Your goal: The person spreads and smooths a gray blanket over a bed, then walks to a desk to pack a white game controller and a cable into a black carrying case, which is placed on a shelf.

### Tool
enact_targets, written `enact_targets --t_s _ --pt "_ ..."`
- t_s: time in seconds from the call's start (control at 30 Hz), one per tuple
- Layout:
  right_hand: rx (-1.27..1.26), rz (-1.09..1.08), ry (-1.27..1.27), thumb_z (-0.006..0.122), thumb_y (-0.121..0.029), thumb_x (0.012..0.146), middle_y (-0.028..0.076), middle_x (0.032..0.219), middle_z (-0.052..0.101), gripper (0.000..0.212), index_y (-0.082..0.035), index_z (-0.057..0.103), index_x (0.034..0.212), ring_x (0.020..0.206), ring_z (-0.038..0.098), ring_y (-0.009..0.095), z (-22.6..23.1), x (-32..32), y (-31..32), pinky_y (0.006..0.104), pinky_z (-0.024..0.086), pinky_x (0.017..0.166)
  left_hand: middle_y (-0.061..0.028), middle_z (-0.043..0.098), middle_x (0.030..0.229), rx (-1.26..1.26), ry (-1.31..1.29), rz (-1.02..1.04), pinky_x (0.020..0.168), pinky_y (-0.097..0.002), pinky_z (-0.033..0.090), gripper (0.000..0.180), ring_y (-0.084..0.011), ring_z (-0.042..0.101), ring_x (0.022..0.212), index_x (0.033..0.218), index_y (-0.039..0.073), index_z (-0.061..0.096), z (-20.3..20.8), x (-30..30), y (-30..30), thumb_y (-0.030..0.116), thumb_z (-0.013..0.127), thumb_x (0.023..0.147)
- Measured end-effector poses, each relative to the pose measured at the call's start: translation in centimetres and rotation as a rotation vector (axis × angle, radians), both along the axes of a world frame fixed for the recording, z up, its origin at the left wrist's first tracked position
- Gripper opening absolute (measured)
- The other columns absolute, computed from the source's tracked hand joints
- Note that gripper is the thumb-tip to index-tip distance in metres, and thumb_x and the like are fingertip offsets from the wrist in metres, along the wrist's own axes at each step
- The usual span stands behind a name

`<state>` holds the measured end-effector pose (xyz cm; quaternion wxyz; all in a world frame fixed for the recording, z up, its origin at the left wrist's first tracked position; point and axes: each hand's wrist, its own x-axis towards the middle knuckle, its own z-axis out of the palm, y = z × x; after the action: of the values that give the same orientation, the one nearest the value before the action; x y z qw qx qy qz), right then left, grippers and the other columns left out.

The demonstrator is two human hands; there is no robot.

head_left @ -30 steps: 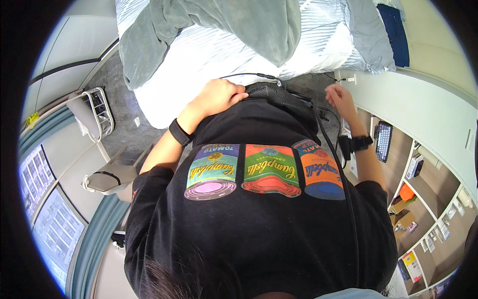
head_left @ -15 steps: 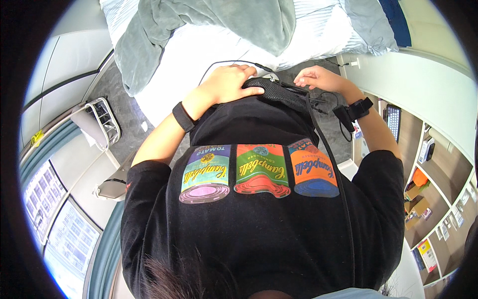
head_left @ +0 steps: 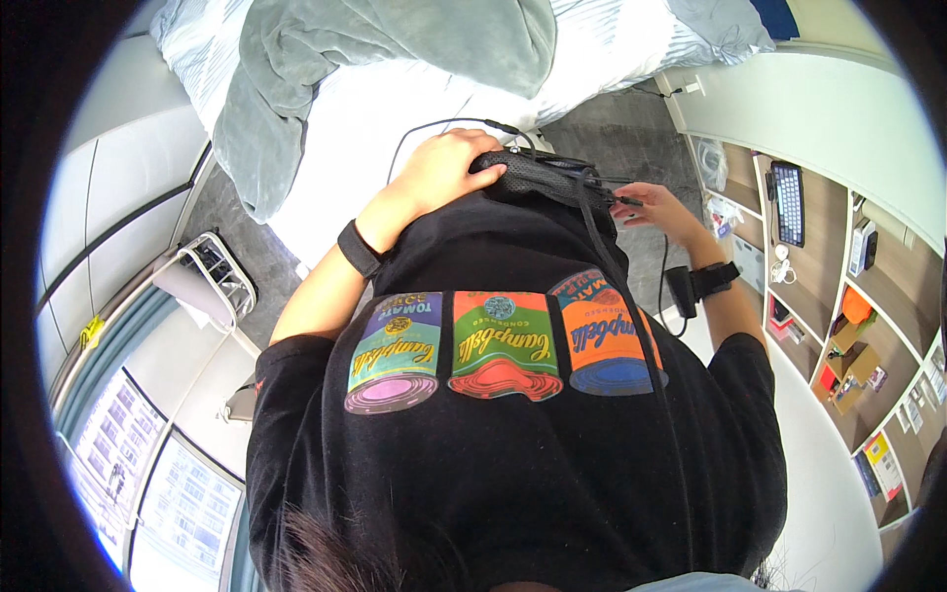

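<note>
A black mesh pouch (head_left: pixel 543 178) sits at my waist, in front of my black T-shirt. My left hand (head_left: pixel 444 170) grips its left end, thumb on the near side and fingers over the top. Beside the pouch's right end, my right hand (head_left: pixel 655 209) has its fingers closed round a black cable (head_left: pixel 628 201) with a plug-like end. Another black cable (head_left: pixel 456 121) loops from behind my left hand to the top of the pouch. A dark band (head_left: pixel 359 249) circles my left wrist, and a black device (head_left: pixel 700 286) with a wire is strapped to my right.
Ahead lies a bed with white bedding (head_left: pixel 395 104) and a grey-green blanket (head_left: pixel 395 39). A shelf unit (head_left: pixel 834 266) on the right holds a keyboard (head_left: pixel 788 202) and small boxes. At the left stand a white-framed folding item (head_left: pixel 219 271) and windows (head_left: pixel 182 503).
My right hand has moved down to the pouch's right end and closed on the cable. My left hand stays on the pouch. The whole view has shifted slightly, showing more of the shelves.
</note>
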<state>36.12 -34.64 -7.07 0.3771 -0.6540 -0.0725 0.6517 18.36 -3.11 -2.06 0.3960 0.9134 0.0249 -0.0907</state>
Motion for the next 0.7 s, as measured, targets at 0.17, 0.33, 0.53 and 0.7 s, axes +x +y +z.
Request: enact_targets --t_s 0.17,0.33,0.53,0.7 --pt "0.223 -0.049 -0.345 0.056 -0.014 0.087 -0.003 0.077 0.057 0.013 -0.004 0.06 0.094 0.072 0.053 0.007 -0.4 -3.1 0.6 0.0212 0.044 0.066 -0.0139 0.06 0.095 0.017 0.024 -0.007 0.079 -0.0367 0.045 0.027 -0.0318 0.057 0.091 0.098 0.002 0.059 0.2 0.1 -0.1 0.02 0.06 0.078" --pt "0.252 -0.088 -0.133 0.052 -0.017 0.09 -0.001 0.075 0.057 0.018 0.0 0.06 0.088 0.069 0.052 0.008 -0.3 -3.7 0.8 0.0204 0.041 0.064 -0.0147 0.06 0.096 -0.089 0.075 0.016 0.079 -0.0367 0.046 0.025 -0.0322 0.057 0.091 0.098 0.002 0.059 0.3 -0.2 0.0 0.016 0.059 0.077" --pt "0.181 -0.069 0.037 0.054 -0.017 0.089 0.001 0.071 0.056 0.018 0.0 0.055 0.096 0.064 0.053 0.008 1.1 -3.6 1.6 0.0202 0.039 0.056 -0.014 0.061 0.095 -0.041 0.062 -0.017 0.079 -0.0368 0.046 0.026 -0.0316 0.057 0.091 0.098 0.003 0.059 0.7 -0.1 0.2 0.015 0.059 0.076" --pt "0.281 -0.115 -0.035 0.055 -0.013 0.088 0.002 0.075 0.056 0.017 -0.004 0.047 0.1 0.059 0.053 0.008 2.1 -4.0 2.2 0.0206 0.041 0.052 -0.014 0.061 0.096 0.093 0.154 -0.14 0.079 -0.0371 0.046 0.028 -0.0303 0.058 0.091 0.099 0.003 0.059 1.3 1.4 0.9 0.017 0.058 0.074"
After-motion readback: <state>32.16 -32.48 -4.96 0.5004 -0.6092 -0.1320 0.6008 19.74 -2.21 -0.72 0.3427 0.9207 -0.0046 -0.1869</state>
